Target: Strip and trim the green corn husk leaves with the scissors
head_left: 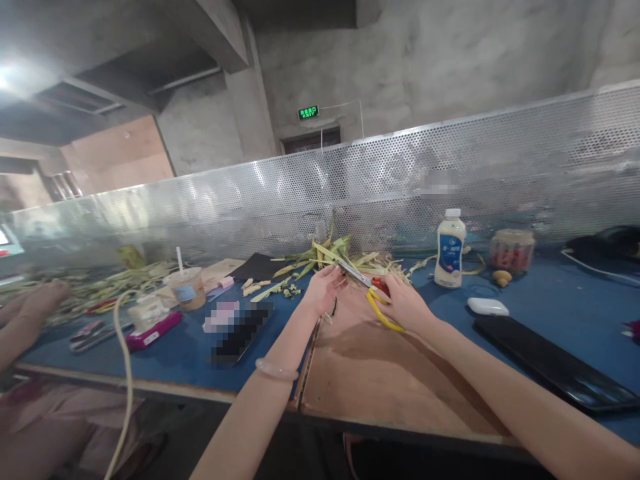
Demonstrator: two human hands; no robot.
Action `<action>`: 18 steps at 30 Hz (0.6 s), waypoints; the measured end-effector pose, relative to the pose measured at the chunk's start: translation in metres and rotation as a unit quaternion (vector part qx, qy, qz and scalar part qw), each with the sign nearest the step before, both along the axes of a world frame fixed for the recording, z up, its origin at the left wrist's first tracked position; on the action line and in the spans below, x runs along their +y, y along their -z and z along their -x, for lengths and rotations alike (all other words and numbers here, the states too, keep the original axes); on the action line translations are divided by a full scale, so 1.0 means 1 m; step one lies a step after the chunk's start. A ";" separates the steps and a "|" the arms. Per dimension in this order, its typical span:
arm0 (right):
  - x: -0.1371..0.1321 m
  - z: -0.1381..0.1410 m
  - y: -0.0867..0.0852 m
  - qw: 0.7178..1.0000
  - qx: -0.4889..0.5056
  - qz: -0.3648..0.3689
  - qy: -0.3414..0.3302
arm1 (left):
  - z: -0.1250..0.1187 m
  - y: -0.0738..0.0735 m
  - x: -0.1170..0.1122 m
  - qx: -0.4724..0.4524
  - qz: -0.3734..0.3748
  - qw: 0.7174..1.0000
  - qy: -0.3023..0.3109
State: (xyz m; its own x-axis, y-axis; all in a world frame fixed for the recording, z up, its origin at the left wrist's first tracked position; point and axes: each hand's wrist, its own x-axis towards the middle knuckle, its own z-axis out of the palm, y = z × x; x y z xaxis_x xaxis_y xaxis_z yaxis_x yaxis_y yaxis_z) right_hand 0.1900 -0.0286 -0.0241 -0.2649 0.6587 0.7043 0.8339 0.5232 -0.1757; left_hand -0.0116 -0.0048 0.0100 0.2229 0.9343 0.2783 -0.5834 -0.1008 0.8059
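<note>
My right hand (406, 303) grips yellow-and-red-handled scissors (376, 300), blades pointing up-left toward my left hand. My left hand (323, 288) is closed around the end of a long pale green leaf strip (327, 255) that meets the scissor blades. Both hands hover over a brown board (380, 373) lying on the blue table (550, 300). Behind the hands lies a heap of green and yellow leaves (345, 257). Small cut stem pieces (270, 288) rest to the left of my left hand.
A white squeeze bottle (450, 248), a jar with red contents (512, 250), a white case (487, 306) and a black tray (555, 363) sit at right. A drink cup (187, 287) and pink scale (150, 323) stand left. Another person's hand (43, 297) works at far left. A perforated metal screen (400, 180) backs the table.
</note>
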 end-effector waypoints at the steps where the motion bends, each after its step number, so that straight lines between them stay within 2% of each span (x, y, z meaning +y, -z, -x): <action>1: 0.000 0.000 0.000 1.000 -0.001 -0.001 0.001 | 0.000 0.000 0.000 -0.001 -0.001 1.000 0.000; 5: 0.001 0.000 0.001 1.000 0.010 -0.002 -0.010 | 0.000 0.000 0.000 -0.004 -0.004 1.000 0.000; 13: 0.001 0.002 0.002 0.994 0.103 -0.018 -0.009 | 0.000 0.000 0.001 0.007 -0.011 1.000 0.019; 18: 0.005 -0.001 0.005 0.995 0.097 -0.023 0.009 | -0.001 0.002 0.003 -0.008 -0.026 1.000 0.015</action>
State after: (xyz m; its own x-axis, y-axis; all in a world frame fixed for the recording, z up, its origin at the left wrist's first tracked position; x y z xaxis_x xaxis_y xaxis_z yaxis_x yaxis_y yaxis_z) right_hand 0.1909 -0.0238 -0.0293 -0.1102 0.6282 0.7702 0.7958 0.5200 -0.3103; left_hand -0.0108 -0.0021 0.0080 0.2466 0.9112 0.3299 -0.5991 -0.1242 0.7910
